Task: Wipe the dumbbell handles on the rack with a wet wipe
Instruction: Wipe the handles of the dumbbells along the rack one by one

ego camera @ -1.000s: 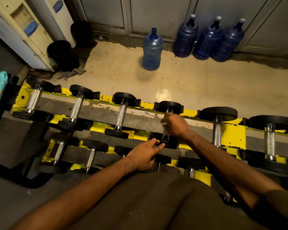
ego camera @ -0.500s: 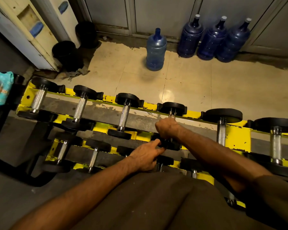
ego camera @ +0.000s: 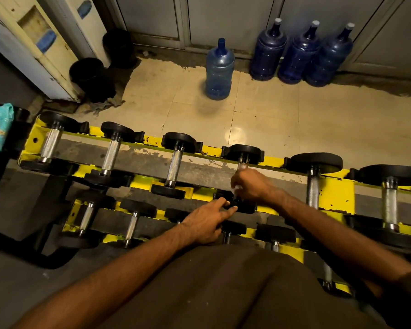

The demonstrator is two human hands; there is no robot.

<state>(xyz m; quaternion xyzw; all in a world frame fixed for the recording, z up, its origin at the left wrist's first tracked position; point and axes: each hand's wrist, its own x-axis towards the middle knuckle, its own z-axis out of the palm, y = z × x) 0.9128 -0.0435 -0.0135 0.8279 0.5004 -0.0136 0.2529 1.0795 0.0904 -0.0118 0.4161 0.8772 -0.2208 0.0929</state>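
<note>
Currently my right hand [ego camera: 252, 186] is fisted round the handle of the fourth top-row dumbbell [ego camera: 243, 153] on the rack [ego camera: 335, 195], with the wet wipe [ego camera: 235, 187] just poking out below the fist. Left hand [ego camera: 207, 222] lies fairly flat, fingertips on its near plate. Risks as I see them: wipe snags on the knurling and tears; dumbbell rolls in its cradle and nips fingers. Lone jug [ego camera: 220, 70] looks near-empty, three dark jugs [ego camera: 299, 53] unreadable (black bins [ego camera: 91, 76] too).

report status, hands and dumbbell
Right hand grips fourth top-row handle through wipe. Left hand touches its near plate. Nothing in the way.
</note>
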